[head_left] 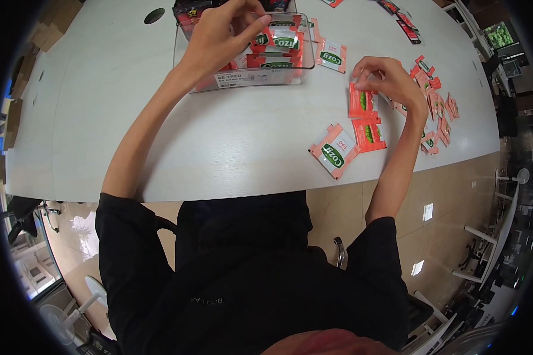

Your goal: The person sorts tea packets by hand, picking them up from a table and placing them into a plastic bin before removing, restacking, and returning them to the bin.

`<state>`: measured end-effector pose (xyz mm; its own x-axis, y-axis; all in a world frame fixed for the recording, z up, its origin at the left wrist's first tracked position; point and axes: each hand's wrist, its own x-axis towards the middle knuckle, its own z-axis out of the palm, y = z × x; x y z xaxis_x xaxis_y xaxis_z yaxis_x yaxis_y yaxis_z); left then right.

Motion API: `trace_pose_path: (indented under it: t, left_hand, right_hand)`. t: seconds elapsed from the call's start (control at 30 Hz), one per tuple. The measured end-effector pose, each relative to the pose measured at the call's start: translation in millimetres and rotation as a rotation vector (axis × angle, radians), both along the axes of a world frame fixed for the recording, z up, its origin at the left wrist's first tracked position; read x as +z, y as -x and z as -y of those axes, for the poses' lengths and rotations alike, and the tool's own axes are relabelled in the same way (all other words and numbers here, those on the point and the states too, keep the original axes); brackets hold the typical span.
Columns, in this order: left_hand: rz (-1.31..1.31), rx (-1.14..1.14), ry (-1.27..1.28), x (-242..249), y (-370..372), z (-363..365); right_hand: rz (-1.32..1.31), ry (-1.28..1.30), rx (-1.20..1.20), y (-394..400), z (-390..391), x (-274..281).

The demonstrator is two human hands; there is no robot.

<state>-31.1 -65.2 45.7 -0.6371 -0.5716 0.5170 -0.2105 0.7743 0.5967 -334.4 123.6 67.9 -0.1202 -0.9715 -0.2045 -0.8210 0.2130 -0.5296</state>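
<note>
Left hand (234, 29) curls over a clear plastic bin (186, 77), grip unclear; right hand (391, 83), fingers bent, touches a square red packet (361, 105); white tabletop (243, 142) separates bin from front edge.

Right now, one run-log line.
left hand: over clear bin holding Cozy sachets | right hand: fingertips at red sachet, grip unclear | loose pile: right of right hand

Comprises left hand (222, 29) toward 12 o'clock, thumb extended; right hand (388, 81) toward 1 o'clock, fingers curled.
</note>
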Motion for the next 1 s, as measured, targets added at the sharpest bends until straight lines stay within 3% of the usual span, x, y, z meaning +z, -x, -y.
trace_pose_path:
  t: [0.03,0.1,0.13,0.2,0.27,0.33,0.37,0.5,0.7,1.0]
  left_hand:
    - [-0.004,-0.009,-0.017,0,1,0]
    - [-0.005,-0.015,-0.015,0,1,-1]
    - [-0.004,-0.002,-0.010,-1,1,1]
    - [-0.015,-0.066,0.013,-3,1,4]
    - [-0.019,-0.059,-0.011,0,2,0]
    - [-0.017,-0.065,-0.001,2,3,-2]
    - [0.002,-0.056,-0.038,4,2,-3]
    - [-0.027,-0.074,-0.011,4,3,-5]
    - [-0.065,-0.155,0.033,6,1,-2]
    - [-0.228,-0.052,0.068,11,-5,-2]
  right_hand:
    - [0.002,0.004,0.014,2,3,-5]
    - [-0.121,0.527,0.130,-4,12,-9]
    - [-0.116,0.532,0.142,-10,16,-6]
    - [-0.225,0.848,-0.034,-29,18,1]
    - [-0.108,0.919,-0.077,-46,23,1]
    - [0.038,1.153,0.039,-61,29,-2]
    - [-0.042,1.210,0.104,-63,33,-6]
    - [-0.032,1.153,0.259,-87,36,-15]
    - [-0.012,1.100,0.259,-97,40,-25]
    - [-0.085,1.096,0.302,-100,43,-23]
